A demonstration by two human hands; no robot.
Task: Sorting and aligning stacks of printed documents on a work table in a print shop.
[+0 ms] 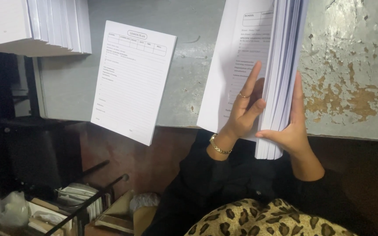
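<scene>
Both hands are working on one thick stack of printed forms [281,65] lying at the 1 o'clock part of the view. The left hand [243,111], wearing a ring and a gold bracelet [219,145], is pressing its spread fingers flat against the top sheet, holding it lifted away from the rest. The right hand [292,131] is gripping the near edge of the stack at 3 o'clock from the left hand, thumb tucked among the sheets and fingers lying along the stack's outer side. The stack is resting on a grey worktop [351,87] with flaking, rust-coloured patches. A separate thin pad of the same forms [132,81] is lying at 11 o'clock, well apart from the hands. Another pile of white sheets [36,24] is occupying the 10 o'clock corner.
</scene>
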